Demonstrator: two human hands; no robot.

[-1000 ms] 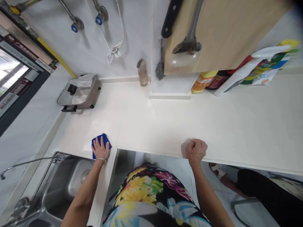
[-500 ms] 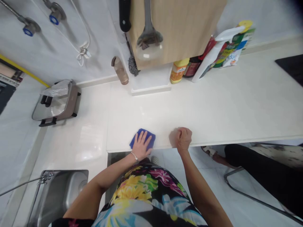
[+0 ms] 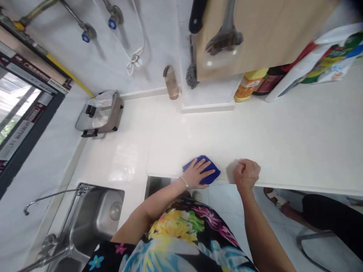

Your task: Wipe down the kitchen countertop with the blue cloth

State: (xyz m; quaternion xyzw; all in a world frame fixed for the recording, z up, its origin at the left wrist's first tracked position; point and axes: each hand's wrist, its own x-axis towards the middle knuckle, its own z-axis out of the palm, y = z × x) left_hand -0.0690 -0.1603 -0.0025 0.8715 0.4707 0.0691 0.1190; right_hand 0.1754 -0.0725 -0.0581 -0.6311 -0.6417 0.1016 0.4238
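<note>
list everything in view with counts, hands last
Cloth: one, blue, front counter edge
Counter: one, white, centre
Sink: one, silver, lower left
Thin tap: one, silver, by sink
Lidded pan: one, brownish, far left counter
Tumbler: one, brown, rear counter
Board: one, tan, upper right
Ladle: one, silver, before board
Handle: one, black, by ladle
Scrubber: one, grey, by board
Containers: at least three, yellow, dark red, white, right rear
Packet: one, multicoloured, right edge
Valves: two, silver and blue, upper left
Cord: one, white, by valves
Window: one, dark frame, left
Another person's leg: one, black clothing, lower right
Left hand: one, on cloth
Right hand: one, curled, counter edge
</note>
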